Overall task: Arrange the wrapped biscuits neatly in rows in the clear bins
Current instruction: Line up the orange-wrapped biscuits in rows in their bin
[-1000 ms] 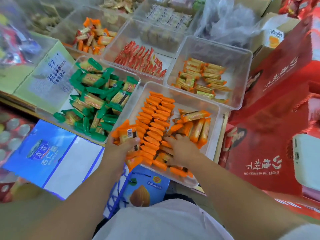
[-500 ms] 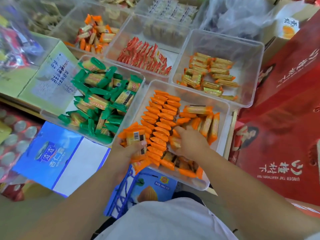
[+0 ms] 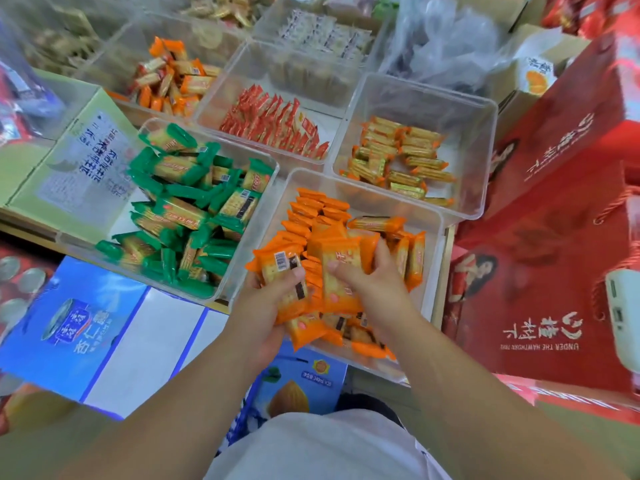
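Both hands are down in the nearest clear bin (image 3: 437,233), close to its front edge. The left hand (image 3: 265,308) has its fingers curled round a stack of orange-wrapped biscuits (image 3: 282,271), barcode side up. The right hand (image 3: 375,284) grips a second orange bundle (image 3: 341,271), held close against the first. Behind the hands a tidy orange row (image 3: 311,209) runs along the bin's left half toward the back wall. A few upright packets (image 3: 412,258) stand at the right, and more lie loose under the wrists. The two held bundles hide the middle of the bin. Just to the left sits a bin heaped with green-wrapped biscuits (image 3: 187,209). Farther back are bins of red packets (image 3: 277,128) and gold packets (image 3: 398,161). Red gift boxes (image 3: 554,244) crowd the right side, and a blue carton (image 3: 79,327) lies at lower left.
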`<state>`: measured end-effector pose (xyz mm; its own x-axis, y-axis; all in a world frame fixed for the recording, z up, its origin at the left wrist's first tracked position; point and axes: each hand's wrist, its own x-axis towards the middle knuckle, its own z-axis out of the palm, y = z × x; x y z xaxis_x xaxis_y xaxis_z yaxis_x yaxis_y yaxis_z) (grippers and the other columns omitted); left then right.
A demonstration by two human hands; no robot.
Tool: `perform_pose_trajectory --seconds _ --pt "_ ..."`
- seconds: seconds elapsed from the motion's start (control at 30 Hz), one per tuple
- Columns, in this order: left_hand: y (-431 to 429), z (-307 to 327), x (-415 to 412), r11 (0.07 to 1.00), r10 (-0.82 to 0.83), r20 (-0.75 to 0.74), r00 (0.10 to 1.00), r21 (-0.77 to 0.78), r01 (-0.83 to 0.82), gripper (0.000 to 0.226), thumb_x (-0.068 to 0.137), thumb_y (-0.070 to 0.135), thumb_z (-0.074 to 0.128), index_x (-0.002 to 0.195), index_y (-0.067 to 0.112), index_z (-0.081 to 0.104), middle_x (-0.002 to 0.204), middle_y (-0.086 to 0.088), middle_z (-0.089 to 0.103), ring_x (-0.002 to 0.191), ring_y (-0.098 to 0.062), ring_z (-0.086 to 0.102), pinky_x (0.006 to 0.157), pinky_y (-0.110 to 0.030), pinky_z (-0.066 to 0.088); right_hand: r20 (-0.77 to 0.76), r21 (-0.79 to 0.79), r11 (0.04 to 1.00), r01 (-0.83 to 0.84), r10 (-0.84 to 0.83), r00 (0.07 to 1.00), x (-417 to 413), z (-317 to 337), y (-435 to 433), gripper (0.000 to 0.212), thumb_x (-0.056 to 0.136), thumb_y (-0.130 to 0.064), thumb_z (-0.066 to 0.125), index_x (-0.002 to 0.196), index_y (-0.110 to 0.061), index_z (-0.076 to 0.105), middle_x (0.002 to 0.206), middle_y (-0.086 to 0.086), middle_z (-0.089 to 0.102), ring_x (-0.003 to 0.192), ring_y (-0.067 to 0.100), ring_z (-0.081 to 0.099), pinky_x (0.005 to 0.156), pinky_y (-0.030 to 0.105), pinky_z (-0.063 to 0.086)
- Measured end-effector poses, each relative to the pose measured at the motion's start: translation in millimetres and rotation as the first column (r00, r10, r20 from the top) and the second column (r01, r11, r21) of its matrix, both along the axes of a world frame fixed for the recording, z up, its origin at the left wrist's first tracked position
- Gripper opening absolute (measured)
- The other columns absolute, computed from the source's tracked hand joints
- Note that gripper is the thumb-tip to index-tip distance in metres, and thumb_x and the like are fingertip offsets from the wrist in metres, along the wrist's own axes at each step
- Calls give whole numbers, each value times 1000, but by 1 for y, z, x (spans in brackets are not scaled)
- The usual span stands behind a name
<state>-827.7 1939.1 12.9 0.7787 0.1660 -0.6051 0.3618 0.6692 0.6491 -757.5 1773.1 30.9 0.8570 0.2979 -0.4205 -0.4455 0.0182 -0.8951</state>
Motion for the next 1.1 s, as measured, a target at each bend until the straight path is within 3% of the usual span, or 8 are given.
perform_pose_trajectory --seconds 0.13,0.37,0.47,0.6,0.73,0.87,1.0,1.1 --pt "-4 1 6 997 26 -64 998 -76 -31 54 86 30 77 137 27 60 127 -15 69 111 -40 69 83 -58 57 -140 149 988 51 -30 990 -12 -6 25 51 73 -33 85 118 -36 62 113 2 74 100 26 74 71 42 61" --pt "23 5 20 985 113 -153 982 145 -91 50 81 21 84 125 30 63 109 -7 77 93 -33 76 70 -52 60 -147 18 997 73 -70 987 21 -25 55 64 67 -46 85 124 -39 57 116 -6 73 105 22 71 88 52 59" --pt "23 9 27 948 146 -139 979 302 -98 49 77 19 87 118 31 63 104 -2 77 87 -27 77 70 -49 62 -59 -109 991 77 -84 995 42 -32 73 75 62 -54 84 127 -34 52 122 -4 67 111 22 66 94 51 56" --pt "23 11 30 853 173 -126 977 516 -85 53 73 26 89 117 32 60 104 4 74 90 -21 75 76 -47 61 121 -369 924 99 -58 991 68 -45 83 84 80 -46 79 147 -15 37 143 9 51 130 30 51 105 51 47" --pt "23 10 33 748 25 -158 987 658 86 63 65 39 88 116 42 53 108 10 68 98 -18 69 79 -43 58 238 -577 816 38 124 963 86 -49 87 94 83 -50 75 155 -17 25 151 9 43 138 32 41 108 49 42" --pt "29 8 43 483 -235 -249 939 808 336 75 65 42 89 122 48 42 107 14 59 89 -6 60 65 -25 47 205 -849 529 7 316 926 97 -42 74 109 71 -72 72 152 -16 28 144 10 51 133 39 42 105 51 40" --pt "33 8 56 88 -416 -435 799 855 511 98 65 43 90 147 39 35 114 2 47 84 -14 55 63 -26 43 241 -781 625 4 295 925 89 -31 39 113 72 -69 75 158 -18 22 158 7 35 146 30 30 114 46 35" --pt "33 8 60 -203 -458 -582 671 804 559 107 68 44 89 154 38 26 131 -18 41 107 -35 58 84 -40 53 367 -746 664 57 338 866 62 -26 10 65 84 -55 73 138 -25 51 135 1 52 125 21 50 95 34 46"
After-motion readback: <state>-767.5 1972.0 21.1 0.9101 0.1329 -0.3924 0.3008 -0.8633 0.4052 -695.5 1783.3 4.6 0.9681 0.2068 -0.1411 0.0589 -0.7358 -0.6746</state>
